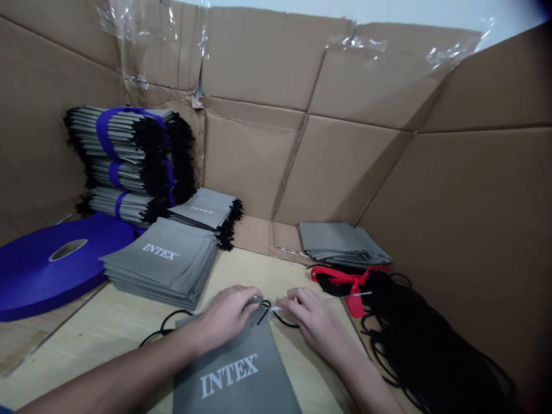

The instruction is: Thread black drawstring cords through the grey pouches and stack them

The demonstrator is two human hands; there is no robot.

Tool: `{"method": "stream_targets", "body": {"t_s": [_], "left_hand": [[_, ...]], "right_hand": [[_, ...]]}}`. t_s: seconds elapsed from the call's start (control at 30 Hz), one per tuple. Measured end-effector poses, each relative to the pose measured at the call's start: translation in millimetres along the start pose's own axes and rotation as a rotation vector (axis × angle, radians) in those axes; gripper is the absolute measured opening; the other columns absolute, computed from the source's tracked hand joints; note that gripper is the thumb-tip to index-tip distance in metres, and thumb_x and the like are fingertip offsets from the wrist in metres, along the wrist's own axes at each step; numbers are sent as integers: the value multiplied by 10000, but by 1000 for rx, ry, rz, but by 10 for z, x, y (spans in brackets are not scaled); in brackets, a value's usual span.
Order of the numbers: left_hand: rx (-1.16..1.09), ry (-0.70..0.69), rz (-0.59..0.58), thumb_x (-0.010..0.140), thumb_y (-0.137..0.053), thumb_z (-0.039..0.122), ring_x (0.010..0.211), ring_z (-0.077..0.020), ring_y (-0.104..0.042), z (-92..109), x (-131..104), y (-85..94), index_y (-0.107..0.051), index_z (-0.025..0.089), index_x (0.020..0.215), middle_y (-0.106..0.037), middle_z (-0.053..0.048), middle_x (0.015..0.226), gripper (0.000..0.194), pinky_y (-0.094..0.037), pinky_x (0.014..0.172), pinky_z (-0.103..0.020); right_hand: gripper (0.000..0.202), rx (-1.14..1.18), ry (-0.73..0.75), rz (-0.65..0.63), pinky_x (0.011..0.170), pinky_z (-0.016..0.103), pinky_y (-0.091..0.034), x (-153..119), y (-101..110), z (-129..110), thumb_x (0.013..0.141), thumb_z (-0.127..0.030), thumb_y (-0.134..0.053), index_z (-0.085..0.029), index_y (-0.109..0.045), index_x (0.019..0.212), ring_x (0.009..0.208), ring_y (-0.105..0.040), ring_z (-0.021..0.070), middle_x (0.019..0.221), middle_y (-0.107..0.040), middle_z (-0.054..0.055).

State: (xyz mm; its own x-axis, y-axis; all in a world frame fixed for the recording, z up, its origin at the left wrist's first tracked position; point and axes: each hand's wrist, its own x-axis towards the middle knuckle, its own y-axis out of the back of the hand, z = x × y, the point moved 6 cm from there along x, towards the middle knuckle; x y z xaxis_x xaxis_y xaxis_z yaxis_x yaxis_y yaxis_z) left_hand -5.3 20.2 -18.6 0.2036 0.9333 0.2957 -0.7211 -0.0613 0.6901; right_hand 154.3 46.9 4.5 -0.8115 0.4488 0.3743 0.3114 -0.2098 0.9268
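Observation:
A grey drawstring bag [235,371] printed INTEX lies flat in front of me. My left hand [230,313] is closed on its top edge, thumb and fingers pinching near the right corner. Black cord [266,303] loops out at that corner, and another length sticks out on the left. My right hand [307,313] is closed around a thin metal rod [363,294], like a threading needle. The rod's pale front end meets the cord at the corner, and its far end sticks out past my knuckles. Exactly how the cord sits on the rod is too small to tell.
A stack of grey INTEX bags [159,259] stands at left, beside a blue strap roll [26,264]. Behind are blue-banded bundles [125,138]. At right lie more grey pieces [340,241], a red ribbon [356,287] and many black cords [426,339]. Cardboard walls [254,155] surround the table.

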Motion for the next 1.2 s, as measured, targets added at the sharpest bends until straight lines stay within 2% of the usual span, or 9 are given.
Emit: {"method": "stream_targets", "body": {"t_s": [0.13,0.23,0.4,0.57,0.63,0.77,0.97,1.1,1.2], "left_hand": [[12,-110,-19,889,-405,145,1004,-173,-588,35,-10,-18,-576,258,1143,-656,-20,1081,326,-430,874,-258],[-16,-139,-33,886,-387,108,1029,-165,-579,7,-4,-40,-581,263,1150,-647,-15,1105,362,-427,900,-262],[-52,-145,-37,876,-401,89,990,-154,-591,-20,-10,-76,-617,252,1075,-657,-11,1049,335,-439,874,-254],[-74,-154,-43,877,-429,117,1014,-155,-598,-10,-21,-111,-601,259,1115,-659,-9,1100,326,-437,892,-253],[-79,-109,-34,870,-459,149,1032,-167,-603,-59,-14,-123,-566,267,1173,-661,-15,1122,342,-444,892,-266],[-97,54,-19,834,-541,232,981,-192,-641,-237,9,-142,-515,268,1242,-705,-31,1032,410,-475,850,-288],[2,79,4,863,-497,335,1001,-210,-625,-246,23,-93,-647,254,1060,-692,-33,1064,260,-440,888,-293],[34,83,41,897,-421,323,954,-201,-626,-198,17,-50,-621,229,1042,-694,-48,1015,264,-439,834,-274],[47,116,79,905,-373,286,825,-183,-632,-195,19,-27,-607,200,915,-692,-52,875,249,-433,735,-252]], "right_hand": [[341,-47,25,63,691,264,-406,-15,38,89,876,-35,-364,-223,-599,1037,800,-512,161,893,-559,55],[366,-71,39,63,687,260,-401,-23,19,142,853,-8,-369,-221,-599,1041,806,-505,163,904,-548,59],[326,-54,24,30,709,265,-408,-10,-25,124,858,-38,-415,-238,-616,1020,822,-516,163,914,-551,54],[269,6,25,-1,693,260,-421,8,-98,40,879,-86,-436,-224,-608,1035,817,-519,164,898,-546,56],[273,7,23,1,689,262,-423,5,-116,20,882,-85,-430,-219,-600,1048,810,-513,165,896,-542,58],[260,10,-14,-9,691,262,-430,1,-114,5,890,-107,-436,-218,-593,1065,806,-512,163,906,-543,61],[242,62,-40,13,667,259,-450,26,-71,-16,921,-172,-400,-214,-603,1044,799,-555,164,888,-573,63],[233,148,-92,-37,712,262,-466,22,-156,15,929,-202,-400,-234,-594,1053,827,-570,159,918,-584,52],[240,191,-121,-92,739,272,-467,16,-228,14,934,-208,-388,-246,-581,1071,835,-572,156,950,-578,46]]}}
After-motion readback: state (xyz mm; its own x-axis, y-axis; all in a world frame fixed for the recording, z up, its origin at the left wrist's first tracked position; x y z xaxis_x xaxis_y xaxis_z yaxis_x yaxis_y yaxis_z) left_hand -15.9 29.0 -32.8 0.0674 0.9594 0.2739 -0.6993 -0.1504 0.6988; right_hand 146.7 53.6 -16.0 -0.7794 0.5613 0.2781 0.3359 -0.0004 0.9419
